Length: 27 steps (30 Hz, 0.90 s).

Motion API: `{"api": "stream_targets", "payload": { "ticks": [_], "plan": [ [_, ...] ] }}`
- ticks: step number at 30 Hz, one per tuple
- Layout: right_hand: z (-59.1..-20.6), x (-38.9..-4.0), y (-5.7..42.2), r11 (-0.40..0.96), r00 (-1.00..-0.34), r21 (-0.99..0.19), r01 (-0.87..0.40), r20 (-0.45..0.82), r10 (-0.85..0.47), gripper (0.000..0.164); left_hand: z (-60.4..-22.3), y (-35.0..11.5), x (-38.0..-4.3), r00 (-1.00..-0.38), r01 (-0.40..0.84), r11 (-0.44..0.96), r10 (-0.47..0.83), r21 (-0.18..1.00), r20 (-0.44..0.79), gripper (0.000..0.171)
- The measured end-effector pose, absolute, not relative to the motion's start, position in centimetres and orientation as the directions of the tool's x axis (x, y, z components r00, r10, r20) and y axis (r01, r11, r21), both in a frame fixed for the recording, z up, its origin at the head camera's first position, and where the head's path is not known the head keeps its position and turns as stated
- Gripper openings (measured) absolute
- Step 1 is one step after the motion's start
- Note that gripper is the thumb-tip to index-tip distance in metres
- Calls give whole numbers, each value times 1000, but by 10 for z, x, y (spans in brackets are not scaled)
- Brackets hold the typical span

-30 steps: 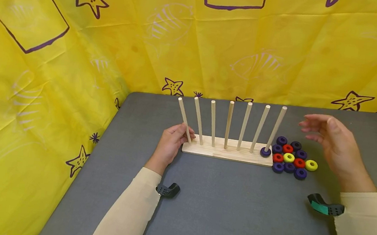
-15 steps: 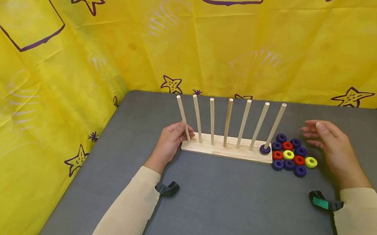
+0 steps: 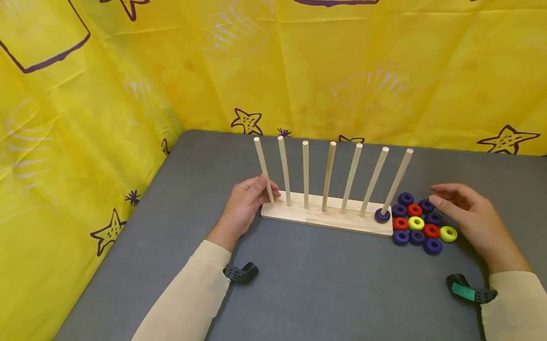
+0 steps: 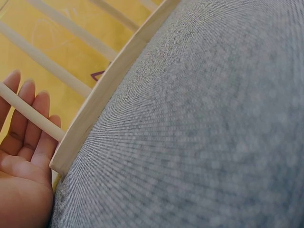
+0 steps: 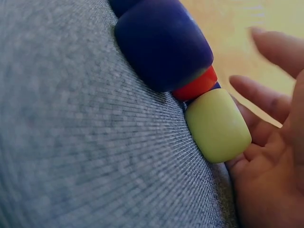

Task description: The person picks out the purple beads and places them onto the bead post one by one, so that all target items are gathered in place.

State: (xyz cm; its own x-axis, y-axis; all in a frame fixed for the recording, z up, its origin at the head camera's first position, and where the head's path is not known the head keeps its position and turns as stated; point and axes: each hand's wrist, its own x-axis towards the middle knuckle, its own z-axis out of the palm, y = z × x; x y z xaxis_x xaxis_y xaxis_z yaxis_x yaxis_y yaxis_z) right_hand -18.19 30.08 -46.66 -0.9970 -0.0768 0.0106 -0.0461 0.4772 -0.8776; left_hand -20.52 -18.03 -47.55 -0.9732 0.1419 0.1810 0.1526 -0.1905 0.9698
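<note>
A wooden peg rack (image 3: 327, 217), a flat base with several upright pegs, stands on the table in the head view. My left hand (image 3: 243, 204) is at its left end, fingers extended behind the leftmost peg (image 4: 33, 111) in the left wrist view. One dark blue ring (image 3: 382, 215) sits at the bottom of the rightmost peg. Beside the rack's right end lie several loose rings in dark blue, red (image 3: 431, 230) and yellow (image 3: 448, 234). My right hand (image 3: 474, 220) hovers at their right side, fingertips near a back blue ring (image 3: 426, 205), holding nothing.
The grey table (image 3: 338, 306) extends in front of the rack. A yellow cloth (image 3: 317, 72) with starfish and fish drawings hangs behind and to the left. Each wrist wears a dark strap mount (image 3: 241, 273).
My right hand has come down and inward to the rings, its thumb and fingers drawing nearer each other. My left hand stays at the rack's left end. The view has shifted slightly.
</note>
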Motion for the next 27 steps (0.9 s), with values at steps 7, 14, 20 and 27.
{"api": "stream_targets", "payload": {
  "ticks": [7, 14, 20, 27],
  "plan": [
    [-467, -186, 296, 544, -997, -839, -26, -17, -74, 48, -475, -181, -205, -975, 146, -190, 136, 971, 174, 43],
    [-467, -186, 295, 583, -998, -812, -7, -29, -52, 46, -477, -180, -206, -975, 144, -189, 139, 971, 172, 42],
    [-464, -186, 297, 613, -999, -790, 1, -33, -41, 47, -476, -180, -206, -975, 149, -184, 137, 972, 175, 42],
    [-465, -187, 299, 618, -999, -786, 9, -38, -34, 45, -476, -181, -205, -974, 151, -162, 144, 975, 175, 46]
  ]
}}
